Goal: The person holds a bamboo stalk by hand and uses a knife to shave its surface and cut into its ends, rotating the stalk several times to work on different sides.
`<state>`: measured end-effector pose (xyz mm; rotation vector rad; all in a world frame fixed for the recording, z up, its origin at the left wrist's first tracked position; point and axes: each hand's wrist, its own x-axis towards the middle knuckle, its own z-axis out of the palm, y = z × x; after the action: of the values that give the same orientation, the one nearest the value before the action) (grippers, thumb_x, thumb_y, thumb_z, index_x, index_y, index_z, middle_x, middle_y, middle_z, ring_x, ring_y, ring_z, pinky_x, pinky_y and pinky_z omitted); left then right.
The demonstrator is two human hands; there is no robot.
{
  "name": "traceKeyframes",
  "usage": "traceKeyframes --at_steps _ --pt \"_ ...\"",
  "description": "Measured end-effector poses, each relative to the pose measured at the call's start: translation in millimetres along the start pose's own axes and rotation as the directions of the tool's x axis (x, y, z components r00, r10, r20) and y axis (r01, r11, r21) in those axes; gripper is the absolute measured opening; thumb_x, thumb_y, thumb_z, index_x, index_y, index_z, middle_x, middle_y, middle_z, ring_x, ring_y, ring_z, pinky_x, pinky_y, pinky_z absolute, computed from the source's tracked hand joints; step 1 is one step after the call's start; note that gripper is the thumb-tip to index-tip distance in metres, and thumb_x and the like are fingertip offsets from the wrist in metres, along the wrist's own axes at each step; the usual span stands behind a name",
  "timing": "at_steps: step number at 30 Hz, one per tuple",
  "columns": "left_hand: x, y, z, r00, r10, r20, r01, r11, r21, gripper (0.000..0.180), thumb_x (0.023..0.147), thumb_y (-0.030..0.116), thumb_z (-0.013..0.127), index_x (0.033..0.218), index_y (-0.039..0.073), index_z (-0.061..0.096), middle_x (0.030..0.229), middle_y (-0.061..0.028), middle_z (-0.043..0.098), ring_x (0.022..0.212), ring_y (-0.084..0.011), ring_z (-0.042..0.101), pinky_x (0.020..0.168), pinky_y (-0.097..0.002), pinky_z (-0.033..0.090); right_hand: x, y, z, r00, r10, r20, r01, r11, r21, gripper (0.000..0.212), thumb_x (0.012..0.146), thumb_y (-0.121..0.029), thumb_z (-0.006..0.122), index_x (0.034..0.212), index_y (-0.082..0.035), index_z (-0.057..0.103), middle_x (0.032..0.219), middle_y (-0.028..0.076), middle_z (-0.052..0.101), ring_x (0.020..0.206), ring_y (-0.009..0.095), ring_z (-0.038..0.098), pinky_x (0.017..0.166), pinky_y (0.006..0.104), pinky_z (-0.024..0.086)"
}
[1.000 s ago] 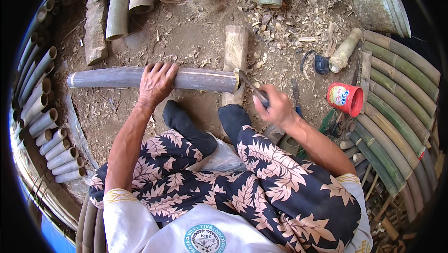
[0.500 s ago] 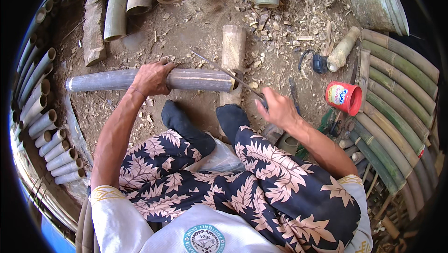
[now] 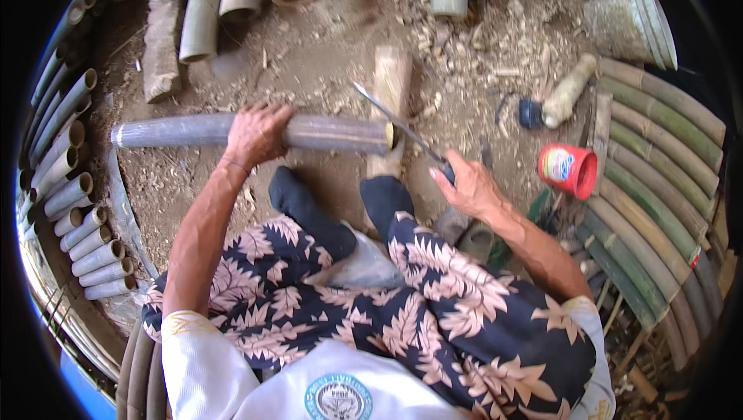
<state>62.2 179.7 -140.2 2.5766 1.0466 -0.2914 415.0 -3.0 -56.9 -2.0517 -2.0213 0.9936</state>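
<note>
A dark greyish bamboo tube [image 3: 340,133] lies crosswise in front of me, its right end on a short wooden block [image 3: 393,83]. My left hand [image 3: 259,132] is wrapped over the middle of the tube from above. My right hand [image 3: 472,189] is closed round the dark handle of a knife [image 3: 405,129] just right of the tube. Its long, narrow blade slants up and left, past the tube's pale-rimmed right end. Whether the blade touches that end, I cannot tell. My feet in dark socks rest just below the tube, the right one against the block.
Pale chips litter the dirt floor. Cut bamboo tubes line the left side and far edge, with a rough wooden slab [image 3: 162,44] nearby. At right are a red container [image 3: 567,171], a wooden mallet-like piece [image 3: 569,93], a grey bucket [image 3: 631,29] and stacked bamboo lengths [image 3: 658,161].
The knife has drawn back to the right, and its tip sits farther right than before. My left hand stays on the tube. The whole view has shifted slightly.
</note>
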Motion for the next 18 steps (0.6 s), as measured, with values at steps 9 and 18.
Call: traceKeyframes --at_steps 9,18 --pt "-9.2 5.6 18.4 0.940 0.029 -0.341 0.009 0.994 0.110 0.037 0.076 0.016 0.067 0.112 0.015 0.058 0.099 -0.0027 0.063 0.098 -0.0237 0.062 0.090 -0.0426 0.046 1.9 -8.4 1.6 0.991 0.087 0.097 -0.084 0.996 -0.035 0.034 0.096 -0.028 0.062 0.103 0.004 0.053 0.065 0.020 0.062 0.056 0.036 0.066 0.055 0.0440 0.053" --pt "-6.7 9.0 17.6 0.939 0.042 -0.342 -0.009 0.995 0.097 0.038 0.076 0.018 0.068 0.113 0.016 0.059 0.100 -0.0017 0.064 0.099 -0.0228 0.061 0.092 -0.0424 0.045 15.2 -7.9 5.0 0.989 0.115 0.091 -0.099 0.981 -0.169 0.032 0.095 -0.026 0.064 0.098 0.003 0.052 0.065 0.021 0.063 0.060 0.036 0.067 0.056 0.0435 0.054"
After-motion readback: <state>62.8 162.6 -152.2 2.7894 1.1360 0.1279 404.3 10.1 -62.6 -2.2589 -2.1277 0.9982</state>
